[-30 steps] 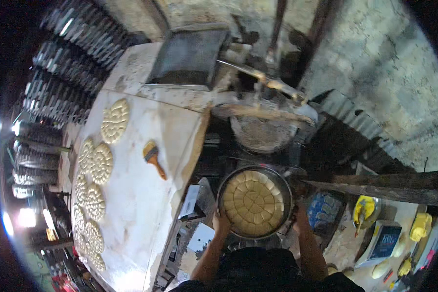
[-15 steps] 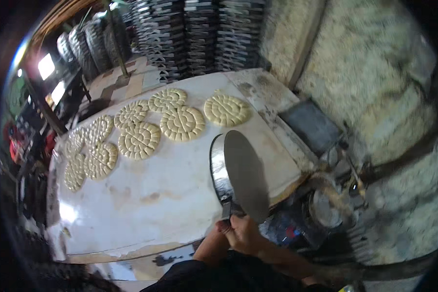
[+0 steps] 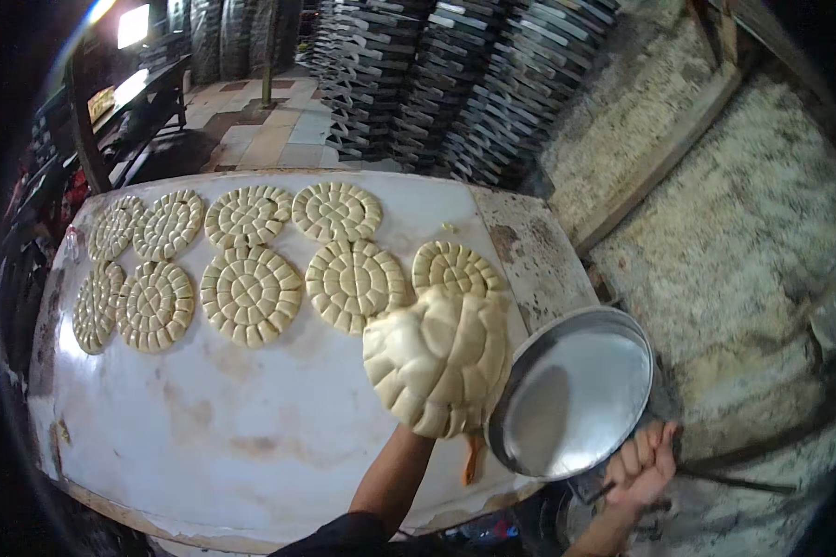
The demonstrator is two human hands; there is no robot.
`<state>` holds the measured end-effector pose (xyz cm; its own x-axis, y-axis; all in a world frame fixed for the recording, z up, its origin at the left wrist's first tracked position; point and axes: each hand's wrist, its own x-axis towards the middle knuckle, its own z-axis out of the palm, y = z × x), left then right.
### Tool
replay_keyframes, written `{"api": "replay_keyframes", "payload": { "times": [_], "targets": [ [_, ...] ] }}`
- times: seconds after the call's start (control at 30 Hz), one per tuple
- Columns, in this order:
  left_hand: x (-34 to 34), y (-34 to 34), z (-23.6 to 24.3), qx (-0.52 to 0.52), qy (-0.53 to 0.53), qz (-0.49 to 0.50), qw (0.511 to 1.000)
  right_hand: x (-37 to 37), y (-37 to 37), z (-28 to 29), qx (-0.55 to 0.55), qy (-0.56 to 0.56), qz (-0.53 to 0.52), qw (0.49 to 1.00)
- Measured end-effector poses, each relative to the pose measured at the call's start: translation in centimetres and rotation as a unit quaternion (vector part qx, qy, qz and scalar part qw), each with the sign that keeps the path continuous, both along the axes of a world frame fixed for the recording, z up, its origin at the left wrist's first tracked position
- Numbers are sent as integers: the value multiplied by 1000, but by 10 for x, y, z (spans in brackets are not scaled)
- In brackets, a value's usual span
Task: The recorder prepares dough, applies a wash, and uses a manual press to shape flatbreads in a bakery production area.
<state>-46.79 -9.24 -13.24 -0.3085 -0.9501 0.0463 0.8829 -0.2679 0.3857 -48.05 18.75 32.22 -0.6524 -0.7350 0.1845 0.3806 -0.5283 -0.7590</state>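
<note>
A thick scored dough round (image 3: 437,362) droops over my left hand, above the right part of the table. It hides that hand's fingers and palm; my left forearm (image 3: 395,483) shows below it. A narrow orange-brown shape (image 3: 471,459) sticks out under the dough; I cannot tell what it is. My right hand (image 3: 646,461) is closed round the handle of a shallow round metal pan (image 3: 596,395). The pan is tilted, its bare inside toward me, right beside the dough. Several flat scored dough rounds (image 3: 251,295) lie in two rows across the table's far half.
The pale, stained table (image 3: 279,399) spans the front. A worn stone slab (image 3: 539,255) adjoins its right side, with a rough wall (image 3: 734,251) beyond. Tall stacks of dark metal pieces (image 3: 520,84) stand behind. A dark rod (image 3: 734,481) juts out past my right hand.
My hands have parted. The pan has swung right, and its inside now faces me. A dough round not visible before now drapes over my left hand. The view has shifted.
</note>
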Motion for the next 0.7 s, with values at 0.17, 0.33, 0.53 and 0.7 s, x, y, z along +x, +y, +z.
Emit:
{"api": "replay_keyframes", "payload": {
  "times": [0.17, 0.33, 0.53, 0.7],
  "targets": [
    [-130, -219, 104, -1, -5, 123, 992, -50, -22, -36, 101, 54, 117, 987],
    [-185, -205, 178, 153, -175, 67, 970, -128, -25, -75, 80, 234, 97, 964],
    [93, -4, 59, 7, -444, -159, 882, -140, -56, -184, 157, 173, 176, 956],
    [231, 90, 90, 104, -426, -239, 866, -69, -96, -203, 63, 57, 320, 943]
  ]
}}
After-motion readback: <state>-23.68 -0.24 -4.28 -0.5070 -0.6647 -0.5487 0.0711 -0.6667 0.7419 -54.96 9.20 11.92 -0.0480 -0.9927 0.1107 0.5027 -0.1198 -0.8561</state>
